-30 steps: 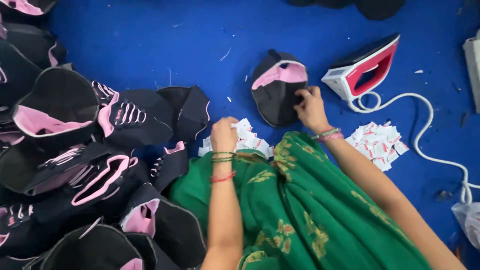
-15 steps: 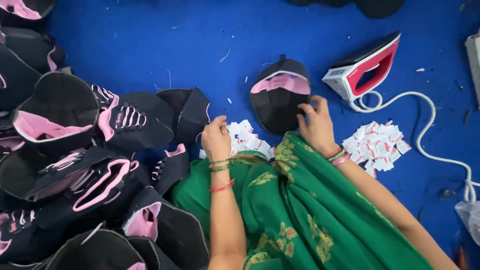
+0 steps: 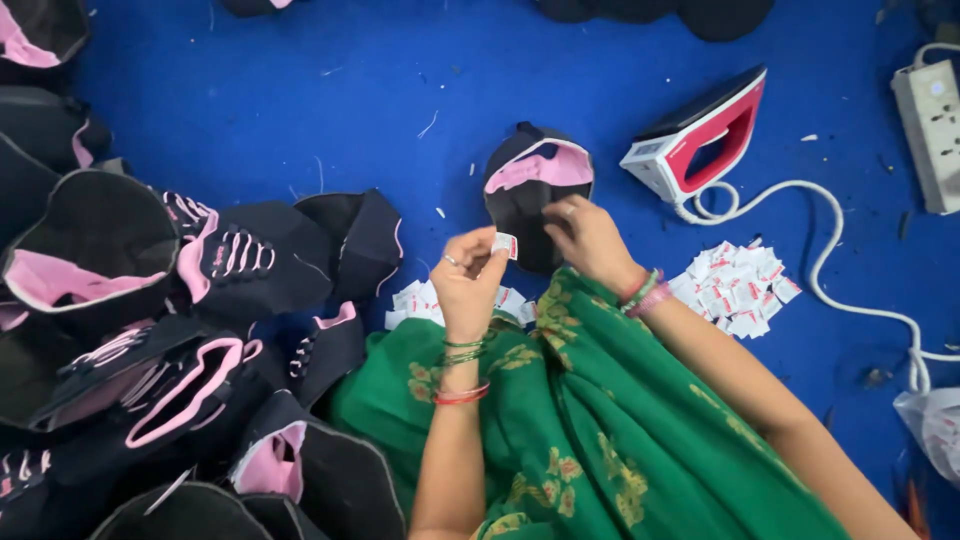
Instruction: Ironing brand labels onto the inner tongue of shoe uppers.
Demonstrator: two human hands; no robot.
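While left hand [image 3: 465,275] pinches small white label [image 3: 504,244] | black-and-pink shoe upper [image 3: 532,190] lies just up-right | right hand [image 3: 585,235] nearer, fingers resting on it, gripping nothing

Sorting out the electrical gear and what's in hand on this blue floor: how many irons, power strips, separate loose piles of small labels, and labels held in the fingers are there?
Irons: 1
Power strips: 1
Loose label piles: 2, one right of the arms, one under the left hand
Labels held in the left hand: 1
Total: 5
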